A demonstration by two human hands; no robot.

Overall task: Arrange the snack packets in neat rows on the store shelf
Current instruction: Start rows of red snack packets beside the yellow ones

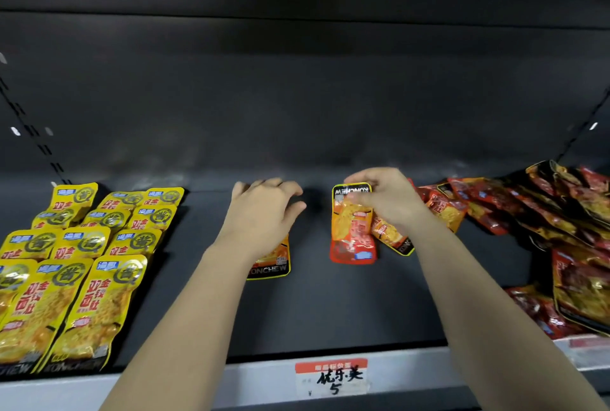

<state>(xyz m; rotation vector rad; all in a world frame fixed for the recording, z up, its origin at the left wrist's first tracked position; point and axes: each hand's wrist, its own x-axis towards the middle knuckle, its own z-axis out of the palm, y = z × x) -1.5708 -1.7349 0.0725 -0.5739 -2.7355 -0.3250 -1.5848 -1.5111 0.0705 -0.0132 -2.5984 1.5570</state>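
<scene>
Shelf (330, 305): packet rows (82, 245) L, loose pile (544, 212) R.

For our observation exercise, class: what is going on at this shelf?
A person is stocking a shelf. The right hand grips an orange packet mid-shelf; the left hand is open above a second packet. Yellow packets lie in rows on the left, red packets in a heap on the right.
</scene>
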